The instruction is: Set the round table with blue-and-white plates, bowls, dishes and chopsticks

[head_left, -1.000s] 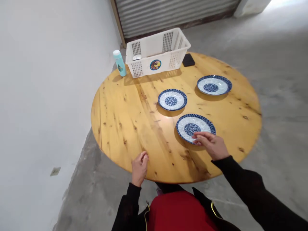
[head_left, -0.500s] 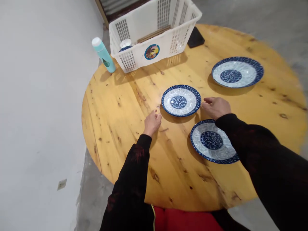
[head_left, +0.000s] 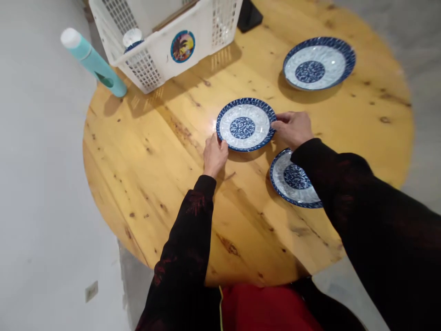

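A blue-and-white plate (head_left: 242, 127) lies in the middle of the round wooden table. My left hand (head_left: 215, 155) grips its lower left rim, thumb and fingers on the edge. At the plate's right rim, my right hand (head_left: 292, 127) pinches the edge between thumb and fingers. Below my right wrist sits a second blue-and-white plate (head_left: 284, 172), partly covered by my dark sleeve. A larger, deeper-looking blue-and-white dish (head_left: 319, 64) stands farther back on the right.
The wooden table (head_left: 138, 184) has a rounded edge. At its back left are a white plastic basket (head_left: 158, 64) with a cup (head_left: 132, 37) inside, and a tilted-looking turquoise bottle (head_left: 93, 62). Near the basket's right end lies a black flat object (head_left: 250, 16).
Both hands have come in to the middle plate's rim and taken hold of it from either side. The view has shifted, so the basket and bottle appear higher and farther left.
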Demonstrator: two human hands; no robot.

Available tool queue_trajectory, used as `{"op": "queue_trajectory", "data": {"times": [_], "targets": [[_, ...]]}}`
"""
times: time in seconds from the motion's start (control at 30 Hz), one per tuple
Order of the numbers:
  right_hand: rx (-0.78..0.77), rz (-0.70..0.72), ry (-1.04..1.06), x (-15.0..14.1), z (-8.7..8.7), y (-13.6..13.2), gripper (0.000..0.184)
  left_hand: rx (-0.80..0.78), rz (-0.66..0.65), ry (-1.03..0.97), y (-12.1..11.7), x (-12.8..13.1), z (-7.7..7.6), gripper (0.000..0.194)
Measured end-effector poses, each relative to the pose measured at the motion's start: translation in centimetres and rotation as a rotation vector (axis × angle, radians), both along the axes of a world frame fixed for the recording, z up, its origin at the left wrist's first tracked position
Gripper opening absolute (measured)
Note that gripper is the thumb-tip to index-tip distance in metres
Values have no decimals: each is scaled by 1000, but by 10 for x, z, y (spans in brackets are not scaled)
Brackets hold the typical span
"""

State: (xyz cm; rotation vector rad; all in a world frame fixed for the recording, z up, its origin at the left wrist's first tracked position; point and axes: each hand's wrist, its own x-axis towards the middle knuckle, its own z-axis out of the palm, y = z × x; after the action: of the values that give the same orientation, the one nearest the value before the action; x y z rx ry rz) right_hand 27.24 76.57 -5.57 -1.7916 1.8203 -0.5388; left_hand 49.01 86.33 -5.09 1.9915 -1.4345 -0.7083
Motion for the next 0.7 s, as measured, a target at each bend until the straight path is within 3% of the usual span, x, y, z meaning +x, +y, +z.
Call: {"op": "queue_trajectory", "data": {"times": [0.07, 0.13, 0.37, 0.7], "targets": [[34, -98, -86, 7, 3, 2, 39, -12, -8, -3, 0, 0, 3, 7], [25, -109, -81, 12, 5, 4, 40, -15, -8, -12, 0, 1, 5, 9], [-76, -66, 202, 23, 1, 11, 41, -90, 51, 36, -3, 4, -5, 27], [-99, -90, 11, 28, -12, 11, 49, -182, 104, 293, -6, 1, -23, 54]]}}
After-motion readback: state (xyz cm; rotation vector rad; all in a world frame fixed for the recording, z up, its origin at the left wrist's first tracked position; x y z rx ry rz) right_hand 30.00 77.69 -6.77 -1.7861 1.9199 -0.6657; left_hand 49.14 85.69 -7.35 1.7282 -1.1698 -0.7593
